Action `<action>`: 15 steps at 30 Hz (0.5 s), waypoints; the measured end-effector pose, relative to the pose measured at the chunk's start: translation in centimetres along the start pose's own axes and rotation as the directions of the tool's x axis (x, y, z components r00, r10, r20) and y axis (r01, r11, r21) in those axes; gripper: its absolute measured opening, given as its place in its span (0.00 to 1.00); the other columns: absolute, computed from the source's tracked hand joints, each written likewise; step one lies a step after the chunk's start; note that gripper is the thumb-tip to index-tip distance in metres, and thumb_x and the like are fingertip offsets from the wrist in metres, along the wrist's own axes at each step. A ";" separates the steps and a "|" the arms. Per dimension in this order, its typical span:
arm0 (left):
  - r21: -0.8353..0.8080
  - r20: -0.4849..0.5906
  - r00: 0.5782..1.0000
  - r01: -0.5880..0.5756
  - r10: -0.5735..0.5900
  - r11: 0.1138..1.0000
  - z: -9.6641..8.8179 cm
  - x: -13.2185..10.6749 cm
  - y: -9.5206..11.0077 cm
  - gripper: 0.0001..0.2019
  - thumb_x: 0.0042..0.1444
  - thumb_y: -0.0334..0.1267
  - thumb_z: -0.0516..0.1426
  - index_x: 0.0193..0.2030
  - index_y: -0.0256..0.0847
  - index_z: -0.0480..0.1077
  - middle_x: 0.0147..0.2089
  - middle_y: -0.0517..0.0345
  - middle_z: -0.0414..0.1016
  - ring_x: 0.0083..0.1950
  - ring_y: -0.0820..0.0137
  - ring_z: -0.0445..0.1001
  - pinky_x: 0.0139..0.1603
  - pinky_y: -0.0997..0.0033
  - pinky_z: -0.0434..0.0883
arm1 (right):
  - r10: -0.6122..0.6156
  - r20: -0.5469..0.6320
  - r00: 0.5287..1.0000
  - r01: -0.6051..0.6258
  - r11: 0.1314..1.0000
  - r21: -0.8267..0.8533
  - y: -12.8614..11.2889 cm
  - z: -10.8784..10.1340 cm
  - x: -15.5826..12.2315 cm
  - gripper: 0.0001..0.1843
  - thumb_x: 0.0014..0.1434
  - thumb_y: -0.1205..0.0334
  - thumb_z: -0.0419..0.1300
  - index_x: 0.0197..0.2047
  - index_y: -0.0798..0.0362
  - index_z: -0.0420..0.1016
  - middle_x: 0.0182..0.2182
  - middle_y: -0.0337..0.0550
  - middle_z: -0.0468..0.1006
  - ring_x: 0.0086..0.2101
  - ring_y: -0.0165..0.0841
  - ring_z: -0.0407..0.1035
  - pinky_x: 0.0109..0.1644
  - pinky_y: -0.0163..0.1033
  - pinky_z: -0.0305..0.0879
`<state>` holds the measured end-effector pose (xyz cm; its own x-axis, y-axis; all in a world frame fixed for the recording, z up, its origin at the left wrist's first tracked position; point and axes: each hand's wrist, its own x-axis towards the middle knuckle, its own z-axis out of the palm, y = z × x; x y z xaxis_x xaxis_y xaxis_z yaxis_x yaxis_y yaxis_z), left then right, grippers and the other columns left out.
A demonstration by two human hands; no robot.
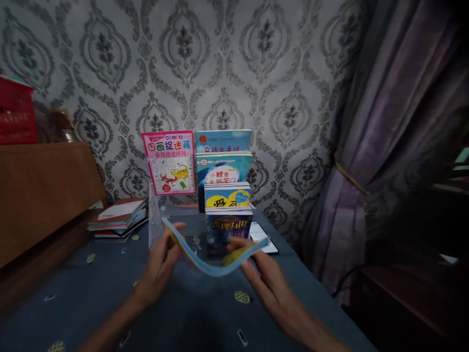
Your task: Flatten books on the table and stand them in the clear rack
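Note:
A thin paperback book (216,270) with a pale blue edge sags in a curve between my hands, over the dark tablecloth. My left hand (159,269) grips its left end, and my right hand (267,276) pinches the right end, fingers on the far side and thumb underneath. Motion blurs the book, and its cover is mostly hidden from me. Just beyond it, a clear stepped stand (154,227) bears a pink picture book (169,166) at the left. To the right, tiers hold blue books (223,164), a yellow-and-white book (227,198) and a dark blue book (227,232).
A stack of books (119,217) lies at the left of the table (110,293). Beside the stand on the right lies a phone (264,238). A wooden cabinet (47,195) with a red box (16,112) borders the left, a tied curtain (340,210) the right. Patterned wall stands behind.

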<state>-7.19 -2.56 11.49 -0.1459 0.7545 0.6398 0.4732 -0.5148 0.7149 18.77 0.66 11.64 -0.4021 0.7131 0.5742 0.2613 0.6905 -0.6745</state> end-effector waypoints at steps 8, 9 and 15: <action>0.083 -0.337 0.896 -0.277 0.289 0.957 -7.9 11.8 5.2 0.25 0.59 0.66 0.56 0.32 0.43 0.73 0.30 0.62 0.71 0.30 0.71 0.69 0.29 0.73 0.68 | -0.354 -0.059 0.933 0.359 0.917 0.176 -5.9 1.0 14.7 0.17 0.71 0.46 0.49 0.42 0.50 0.69 0.36 0.43 0.76 0.37 0.38 0.70 0.48 0.47 0.71; 0.079 -0.356 0.874 -0.325 0.331 0.942 -8.7 13.2 5.4 0.25 0.59 0.65 0.57 0.31 0.43 0.72 0.29 0.63 0.69 0.29 0.72 0.68 0.28 0.74 0.67 | -0.388 -0.082 0.918 0.396 0.902 0.171 -6.2 1.2 16.5 0.17 0.70 0.46 0.49 0.42 0.49 0.69 0.36 0.43 0.75 0.37 0.37 0.70 0.49 0.47 0.70; -0.044 -0.441 0.831 -0.398 0.339 0.917 -10.9 18.2 4.9 0.27 0.53 0.67 0.62 0.33 0.41 0.72 0.30 0.61 0.70 0.28 0.74 0.67 0.27 0.75 0.69 | -0.426 -0.107 0.899 0.436 0.893 0.108 -6.9 1.9 23.8 0.20 0.70 0.42 0.48 0.44 0.48 0.71 0.39 0.43 0.76 0.41 0.37 0.69 0.49 0.44 0.70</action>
<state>-16.97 4.20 29.66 -0.3435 0.2730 0.8986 0.4535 -0.7897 0.4132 5.76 12.61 29.11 -0.3791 0.3598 0.8525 -0.0370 0.9147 -0.4025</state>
